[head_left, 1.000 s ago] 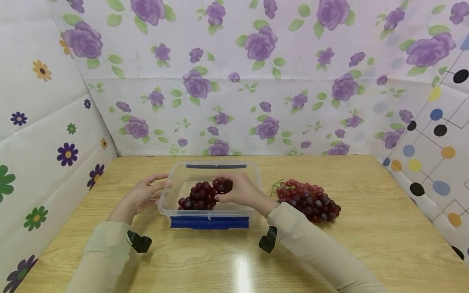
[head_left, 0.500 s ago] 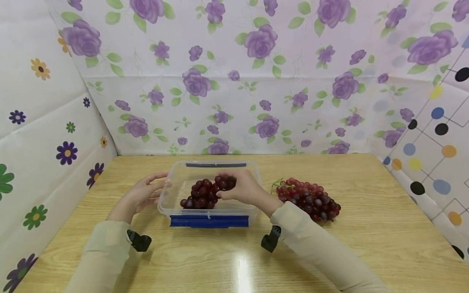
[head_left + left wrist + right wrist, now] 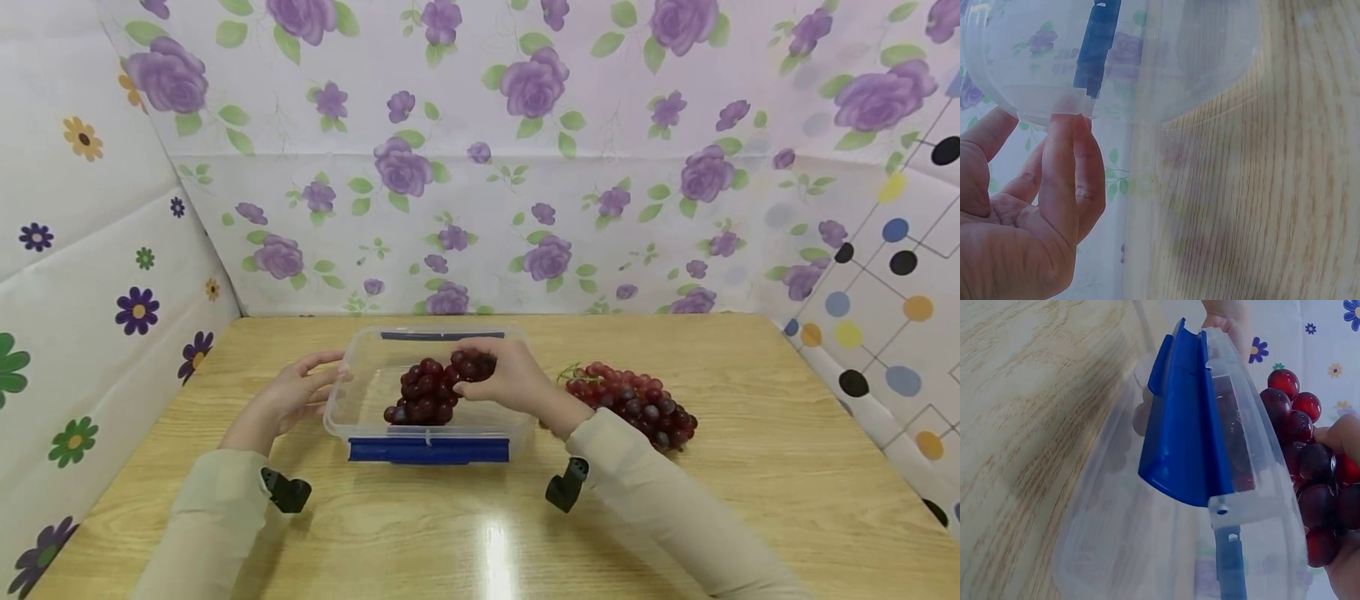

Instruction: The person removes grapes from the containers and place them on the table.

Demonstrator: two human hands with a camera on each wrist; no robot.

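Note:
A bunch of dark red grapes (image 3: 426,390) hangs at the clear plastic container (image 3: 375,392), its lower end inside the rim. The thumb and fingers of my right hand (image 3: 517,379) pinch the bunch near its upper right end. In the right wrist view, grapes (image 3: 1300,434) show above the rim, and part of the right hand (image 3: 1346,575) is at the frame edge. At the container's left side, my left hand (image 3: 288,396) touches the rim with extended fingertips. The left wrist view shows these fingers (image 3: 1059,169) against the clear rim. A blue clip flap (image 3: 427,451) hangs along the front.
More grape bunches (image 3: 633,404), lighter red and dark, with green stems, lie on the wooden table (image 3: 420,533) right of the container, partly behind the right forearm. Flower-patterned sheets (image 3: 480,217) stand behind and at the left. A dotted sheet (image 3: 885,333) is at the right.
My right hand has moved a little right and up, with the held grapes shifting the same way. The left hand and container have stayed in place.

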